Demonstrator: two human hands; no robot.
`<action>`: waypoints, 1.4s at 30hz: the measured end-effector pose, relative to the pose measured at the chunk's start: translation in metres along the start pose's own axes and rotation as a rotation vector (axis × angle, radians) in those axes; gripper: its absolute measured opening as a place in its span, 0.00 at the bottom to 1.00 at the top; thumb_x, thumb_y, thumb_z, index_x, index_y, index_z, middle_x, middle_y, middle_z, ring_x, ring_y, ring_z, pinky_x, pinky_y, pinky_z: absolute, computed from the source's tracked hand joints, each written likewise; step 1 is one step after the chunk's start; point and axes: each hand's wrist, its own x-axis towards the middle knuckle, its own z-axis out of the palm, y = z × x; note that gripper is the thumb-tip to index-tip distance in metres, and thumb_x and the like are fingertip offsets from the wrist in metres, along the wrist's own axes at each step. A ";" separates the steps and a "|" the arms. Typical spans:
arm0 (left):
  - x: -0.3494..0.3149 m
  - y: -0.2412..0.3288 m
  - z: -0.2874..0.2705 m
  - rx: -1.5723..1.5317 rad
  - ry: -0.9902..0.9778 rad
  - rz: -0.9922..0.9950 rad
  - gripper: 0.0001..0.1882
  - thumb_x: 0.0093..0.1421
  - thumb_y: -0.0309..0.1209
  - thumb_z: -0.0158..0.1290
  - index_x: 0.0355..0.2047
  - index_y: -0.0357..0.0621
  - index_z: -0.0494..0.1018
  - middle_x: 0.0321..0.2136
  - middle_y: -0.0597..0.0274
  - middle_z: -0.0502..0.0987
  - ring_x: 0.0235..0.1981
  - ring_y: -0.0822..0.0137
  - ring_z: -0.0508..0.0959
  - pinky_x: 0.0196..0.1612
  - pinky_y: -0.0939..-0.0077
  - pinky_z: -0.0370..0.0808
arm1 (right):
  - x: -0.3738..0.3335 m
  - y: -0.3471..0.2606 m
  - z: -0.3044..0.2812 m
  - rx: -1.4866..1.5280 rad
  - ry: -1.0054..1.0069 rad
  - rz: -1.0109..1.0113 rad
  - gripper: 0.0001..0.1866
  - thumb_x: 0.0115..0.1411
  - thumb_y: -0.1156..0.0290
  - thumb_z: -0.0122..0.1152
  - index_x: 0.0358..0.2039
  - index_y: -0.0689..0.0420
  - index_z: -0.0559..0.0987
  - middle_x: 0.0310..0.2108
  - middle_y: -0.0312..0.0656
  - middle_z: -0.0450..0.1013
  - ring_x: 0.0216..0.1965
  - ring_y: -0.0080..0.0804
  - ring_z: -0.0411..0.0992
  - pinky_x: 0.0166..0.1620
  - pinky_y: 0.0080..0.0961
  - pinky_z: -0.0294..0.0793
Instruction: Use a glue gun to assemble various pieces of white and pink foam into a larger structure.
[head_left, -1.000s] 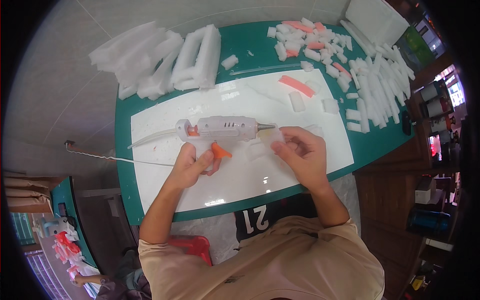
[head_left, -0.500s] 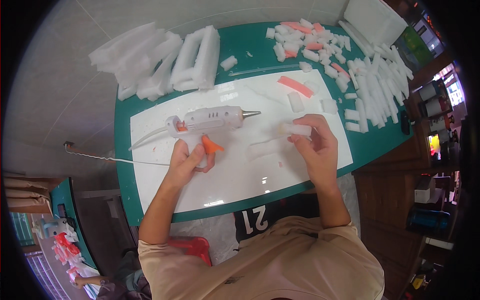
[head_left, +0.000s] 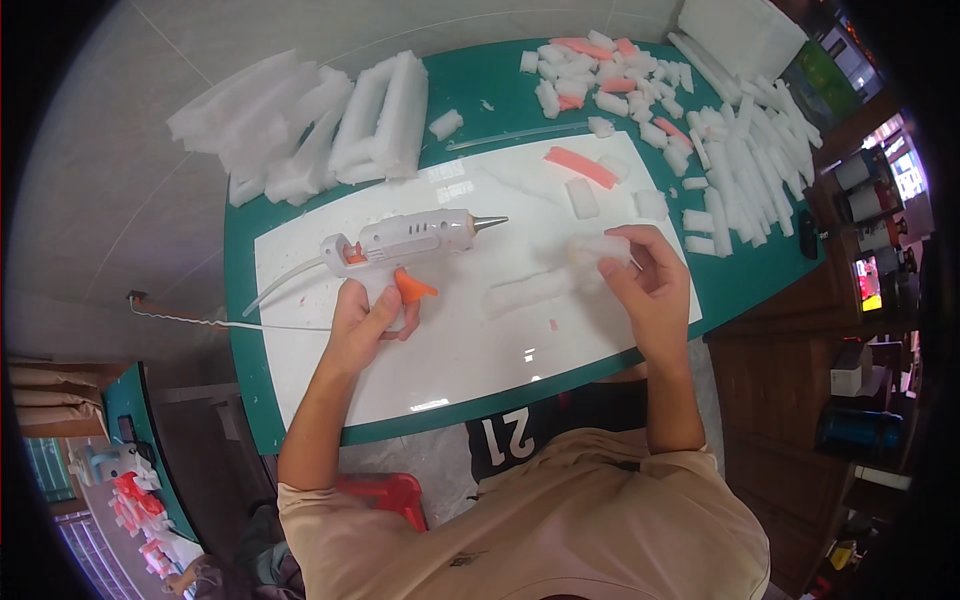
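Note:
My left hand [head_left: 367, 320] grips the handle of a white glue gun [head_left: 410, 238] with an orange trigger, its metal nozzle pointing right above the white board [head_left: 440, 350]. My right hand [head_left: 645, 285] pinches a small white foam piece [head_left: 600, 248] just right of the nozzle, apart from it. A longer white foam piece [head_left: 528, 292] lies on the board between my hands. The gun's white cord [head_left: 275, 290] trails off to the left.
The board lies on a green table [head_left: 240, 300]. Large white foam blocks [head_left: 320, 125] sit at the back left. Several small white and pink foam pieces [head_left: 700, 130] cover the back right. A pink strip [head_left: 580, 166] lies on the board's far side.
My left hand lifted the glue gun up and turned its nozzle slightly higher. My right hand moved right and away with the small foam piece.

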 end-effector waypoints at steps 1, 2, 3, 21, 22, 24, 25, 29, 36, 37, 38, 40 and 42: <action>0.000 0.001 0.000 0.017 0.000 -0.003 0.21 0.66 0.46 0.46 0.46 0.40 0.63 0.20 0.62 0.70 0.16 0.76 0.65 0.18 0.83 0.56 | -0.001 -0.002 0.000 0.000 0.000 0.001 0.16 0.55 0.85 0.60 0.45 0.66 0.73 0.43 0.41 0.69 0.46 0.23 0.68 0.44 0.17 0.71; 0.000 0.001 0.000 0.016 0.000 -0.004 0.21 0.66 0.46 0.46 0.46 0.40 0.63 0.20 0.62 0.70 0.16 0.76 0.65 0.18 0.83 0.56 | -0.001 -0.003 0.000 0.055 -0.001 0.058 0.16 0.55 0.85 0.60 0.46 0.66 0.72 0.43 0.41 0.70 0.44 0.23 0.69 0.44 0.17 0.71; 0.000 0.001 0.000 0.036 -0.001 -0.008 0.20 0.66 0.45 0.46 0.45 0.39 0.64 0.20 0.62 0.70 0.16 0.76 0.65 0.18 0.83 0.56 | -0.002 -0.004 0.000 0.111 -0.003 0.115 0.16 0.56 0.85 0.60 0.46 0.66 0.72 0.42 0.42 0.71 0.43 0.23 0.70 0.44 0.17 0.71; 0.003 0.006 0.001 0.045 0.177 0.001 0.15 0.66 0.41 0.46 0.41 0.40 0.65 0.22 0.63 0.71 0.18 0.77 0.67 0.18 0.85 0.57 | 0.001 -0.006 0.008 -0.089 -0.235 0.202 0.14 0.58 0.80 0.58 0.46 0.64 0.76 0.36 0.36 0.73 0.36 0.18 0.70 0.41 0.14 0.69; 0.003 0.008 0.002 0.067 0.184 -0.008 0.15 0.66 0.40 0.46 0.40 0.40 0.66 0.22 0.64 0.71 0.18 0.77 0.67 0.18 0.85 0.57 | 0.002 -0.006 0.008 -0.101 -0.256 0.210 0.14 0.58 0.80 0.58 0.46 0.64 0.76 0.36 0.36 0.73 0.36 0.18 0.70 0.41 0.14 0.69; 0.005 0.012 0.001 0.071 0.187 -0.029 0.14 0.66 0.40 0.46 0.39 0.40 0.66 0.21 0.64 0.71 0.18 0.78 0.67 0.19 0.85 0.57 | 0.005 -0.004 0.008 -0.277 -0.327 0.098 0.14 0.58 0.79 0.58 0.46 0.62 0.78 0.34 0.34 0.72 0.33 0.17 0.69 0.39 0.14 0.68; 0.005 0.013 0.000 0.092 0.169 -0.050 0.14 0.66 0.40 0.46 0.39 0.40 0.66 0.21 0.65 0.71 0.18 0.78 0.67 0.19 0.84 0.58 | 0.007 -0.005 0.008 -0.283 -0.340 0.101 0.14 0.58 0.79 0.58 0.46 0.62 0.78 0.34 0.34 0.72 0.33 0.17 0.69 0.39 0.14 0.68; 0.005 0.012 0.001 0.060 0.203 -0.044 0.14 0.66 0.40 0.47 0.37 0.40 0.67 0.21 0.65 0.72 0.18 0.78 0.67 0.19 0.84 0.58 | 0.019 -0.009 -0.005 -0.137 -0.101 0.142 0.14 0.60 0.76 0.56 0.46 0.62 0.77 0.36 0.38 0.72 0.32 0.20 0.69 0.37 0.18 0.69; 0.005 0.012 0.003 0.095 0.263 -0.073 0.15 0.65 0.42 0.48 0.36 0.41 0.67 0.21 0.66 0.72 0.18 0.78 0.67 0.18 0.84 0.57 | 0.013 -0.006 -0.024 0.048 0.066 0.182 0.13 0.63 0.74 0.54 0.48 0.61 0.74 0.40 0.40 0.72 0.37 0.23 0.71 0.36 0.21 0.75; 0.005 0.012 0.004 0.103 0.261 -0.078 0.15 0.65 0.42 0.48 0.37 0.41 0.67 0.21 0.66 0.72 0.18 0.78 0.67 0.18 0.84 0.57 | 0.009 -0.008 -0.019 -0.051 -0.039 0.211 0.12 0.63 0.75 0.54 0.47 0.62 0.74 0.42 0.40 0.71 0.41 0.25 0.71 0.38 0.21 0.76; 0.005 0.011 0.004 0.103 0.262 -0.080 0.15 0.65 0.42 0.48 0.37 0.41 0.67 0.21 0.66 0.72 0.18 0.78 0.67 0.18 0.84 0.57 | 0.006 -0.008 -0.015 -0.149 -0.145 0.239 0.12 0.63 0.76 0.54 0.46 0.63 0.74 0.43 0.40 0.70 0.44 0.26 0.70 0.40 0.22 0.78; 0.007 0.012 0.005 0.098 0.249 -0.064 0.16 0.65 0.42 0.48 0.37 0.41 0.67 0.21 0.65 0.72 0.18 0.77 0.68 0.18 0.84 0.57 | 0.004 -0.003 -0.011 -0.214 -0.214 0.190 0.11 0.63 0.77 0.54 0.46 0.63 0.74 0.44 0.40 0.69 0.47 0.27 0.69 0.42 0.22 0.78; 0.007 0.011 0.004 0.096 0.246 -0.061 0.16 0.66 0.43 0.48 0.37 0.41 0.67 0.22 0.65 0.72 0.18 0.77 0.68 0.18 0.84 0.57 | 0.005 0.000 -0.012 -0.288 -0.312 0.145 0.11 0.62 0.79 0.54 0.46 0.64 0.73 0.46 0.41 0.67 0.50 0.29 0.67 0.45 0.23 0.78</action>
